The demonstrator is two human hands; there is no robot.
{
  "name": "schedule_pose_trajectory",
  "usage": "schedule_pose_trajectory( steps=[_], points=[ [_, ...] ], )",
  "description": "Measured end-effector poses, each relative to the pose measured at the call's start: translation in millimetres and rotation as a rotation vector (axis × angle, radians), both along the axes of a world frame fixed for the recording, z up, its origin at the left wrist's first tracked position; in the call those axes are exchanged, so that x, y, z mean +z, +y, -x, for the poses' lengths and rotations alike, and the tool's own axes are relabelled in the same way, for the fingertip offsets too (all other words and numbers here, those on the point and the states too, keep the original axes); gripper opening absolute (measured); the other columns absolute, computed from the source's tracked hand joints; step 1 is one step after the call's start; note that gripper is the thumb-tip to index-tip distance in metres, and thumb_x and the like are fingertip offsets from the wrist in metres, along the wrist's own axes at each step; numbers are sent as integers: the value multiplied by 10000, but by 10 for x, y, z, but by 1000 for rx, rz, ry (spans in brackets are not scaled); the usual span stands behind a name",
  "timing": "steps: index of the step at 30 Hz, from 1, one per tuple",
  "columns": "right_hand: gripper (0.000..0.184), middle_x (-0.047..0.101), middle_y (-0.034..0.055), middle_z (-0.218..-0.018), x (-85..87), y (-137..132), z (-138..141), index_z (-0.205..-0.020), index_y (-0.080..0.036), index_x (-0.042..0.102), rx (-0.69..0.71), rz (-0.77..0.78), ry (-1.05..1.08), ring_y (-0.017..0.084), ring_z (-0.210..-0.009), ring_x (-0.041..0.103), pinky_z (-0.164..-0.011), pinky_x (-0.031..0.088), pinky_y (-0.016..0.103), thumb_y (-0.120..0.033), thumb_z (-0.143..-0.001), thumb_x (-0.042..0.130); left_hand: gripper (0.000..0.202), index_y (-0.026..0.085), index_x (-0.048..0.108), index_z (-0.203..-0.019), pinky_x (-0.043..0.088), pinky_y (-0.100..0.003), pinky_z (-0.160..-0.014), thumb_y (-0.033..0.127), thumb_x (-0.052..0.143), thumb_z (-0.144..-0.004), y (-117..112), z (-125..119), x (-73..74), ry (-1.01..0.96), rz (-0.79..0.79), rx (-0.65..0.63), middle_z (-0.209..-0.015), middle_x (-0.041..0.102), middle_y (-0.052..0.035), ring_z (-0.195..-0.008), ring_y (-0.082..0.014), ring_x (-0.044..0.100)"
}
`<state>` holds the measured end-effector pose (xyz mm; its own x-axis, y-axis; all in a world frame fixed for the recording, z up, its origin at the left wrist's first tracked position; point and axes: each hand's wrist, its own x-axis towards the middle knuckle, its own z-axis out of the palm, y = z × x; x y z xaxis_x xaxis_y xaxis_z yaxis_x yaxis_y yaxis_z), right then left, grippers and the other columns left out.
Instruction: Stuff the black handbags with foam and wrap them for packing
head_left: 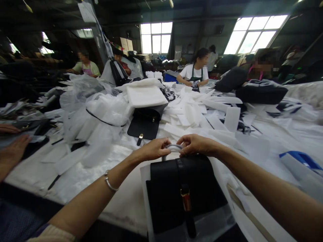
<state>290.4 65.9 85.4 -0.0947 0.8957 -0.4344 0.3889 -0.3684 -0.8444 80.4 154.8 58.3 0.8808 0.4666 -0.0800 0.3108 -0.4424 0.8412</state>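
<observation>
A black backpack [174, 198] with a gold buckle on its front strap lies before me, white wrapping sheet around its sides. At its top edge, my left hand [158, 148] pinches one end of a curved, pale-wrapped handle [174, 147]. The other end of that loop is between the fingers of my right hand [193, 145]. Clear plastic covers the lower front of the backpack. Just beyond my hands lies another black bag [145, 122], its flap and gold clasp toward me, with white foam sheets [145, 94] on top.
Loose white foam pieces [189, 114] are heaped across the table, with clear plastic bags [103, 111] to the left. A co-worker's hands [15, 148] rest on a dark item at far left. A blue object [301, 158] lies at right. Several people work behind the heap.
</observation>
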Motion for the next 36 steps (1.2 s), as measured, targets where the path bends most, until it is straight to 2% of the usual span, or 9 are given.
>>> schedule_pose_trajectory(
  steps=[2,5,9,15,17,20,23,29,36],
  points=[
    [513,617,-49,-705,-4,-38,-5,-1018,-143,616,-18,-37,35,77,-556,508,-506,331,207,-232,-558,823,430,186,603,-1206,462,-265,-760,377,650,-823,-60,-84,126,-22,-167,-91,-1028,719,-59,-881,-200,662],
    [501,671,0,-805,-11,-107,-77,-1002,-146,591,-24,-21,167,104,-645,589,-548,367,210,-229,-565,821,343,217,625,-1235,436,-283,-901,306,564,-909,-154,-262,199,-80,-369,-227,-1153,691,-80,-1043,-224,635],
    [502,688,23,-834,-29,-212,-251,-1040,-142,577,-14,49,297,111,-695,607,-595,386,215,-256,-614,817,346,212,642,-1258,447,-276,-849,310,509,-955,-203,-397,138,-75,-520,-251,-1031,684,-107,-933,-214,644],
    [504,592,-49,-650,-134,-233,-397,-1025,-115,641,-9,29,343,79,-591,486,-578,349,215,-258,-583,837,385,209,609,-1303,487,-237,-726,357,479,-972,-86,-389,137,-4,-221,-295,-978,662,-50,-771,-134,620],
    [534,605,-40,-659,-176,-212,-420,-1038,-120,638,-15,53,382,81,-588,492,-566,342,213,-258,-566,846,349,192,651,-1246,497,-231,-702,328,536,-946,-49,-418,97,-29,-213,-283,-929,652,-39,-738,-125,616],
    [569,645,-14,-704,-233,-193,-446,-1057,-125,625,-37,75,430,84,-592,515,-556,347,205,-251,-552,856,305,165,690,-1169,502,-243,-763,322,557,-943,-16,-471,-14,-171,-413,-268,-909,644,-55,-800,-142,624],
    [555,630,-27,-659,-288,-189,-465,-1048,-126,636,-52,79,457,78,-566,504,-538,345,197,-247,-553,856,368,166,618,-1260,507,-246,-798,358,531,-959,-2,-501,-82,-191,-638,-356,-977,643,-79,-847,-153,632],
    [623,683,-1,-783,-334,-185,-544,-1132,-129,634,-61,87,509,106,-691,589,-662,440,217,-163,-543,833,402,199,464,-1395,512,-234,-780,298,425,-1007,-13,-571,0,-130,-968,-576,-1094,652,-88,-909,-158,644],
    [554,700,-13,-759,-371,-174,-581,-1105,-125,638,-42,94,510,110,-725,621,-754,468,226,-75,-565,752,373,185,527,-1322,489,-195,-693,356,410,-1013,39,-654,-45,-191,-1032,-592,-1007,678,-66,-798,-126,652]
  ],
)
